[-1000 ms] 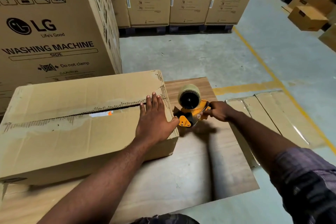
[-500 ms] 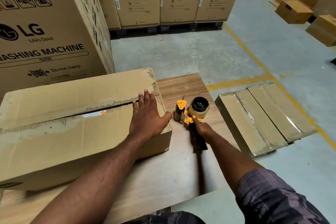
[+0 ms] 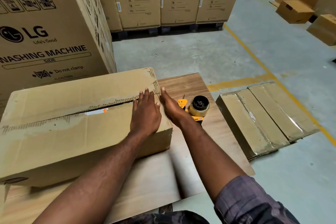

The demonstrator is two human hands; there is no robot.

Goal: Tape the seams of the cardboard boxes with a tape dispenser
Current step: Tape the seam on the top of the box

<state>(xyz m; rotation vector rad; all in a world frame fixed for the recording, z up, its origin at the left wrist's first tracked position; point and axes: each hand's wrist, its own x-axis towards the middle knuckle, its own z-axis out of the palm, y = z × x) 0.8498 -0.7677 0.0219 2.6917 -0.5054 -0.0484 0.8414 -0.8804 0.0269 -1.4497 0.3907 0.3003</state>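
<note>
Dim warm light; soft shadows under forearms; wide-angle bending at edges; slight motion blur.

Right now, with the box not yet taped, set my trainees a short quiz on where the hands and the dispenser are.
1. Fill the gap: the tape dispenser stands on the wooden ____.
2. Choose one: the left hand lies flat on A) the top of the cardboard box, B) the floor, C) the tape roll.
3. True or false: the right hand grips the tape dispenser.

Key: 1 table. 2 A. 3 false; the right hand is open beside the box's end, and the dispenser stands free.
</note>
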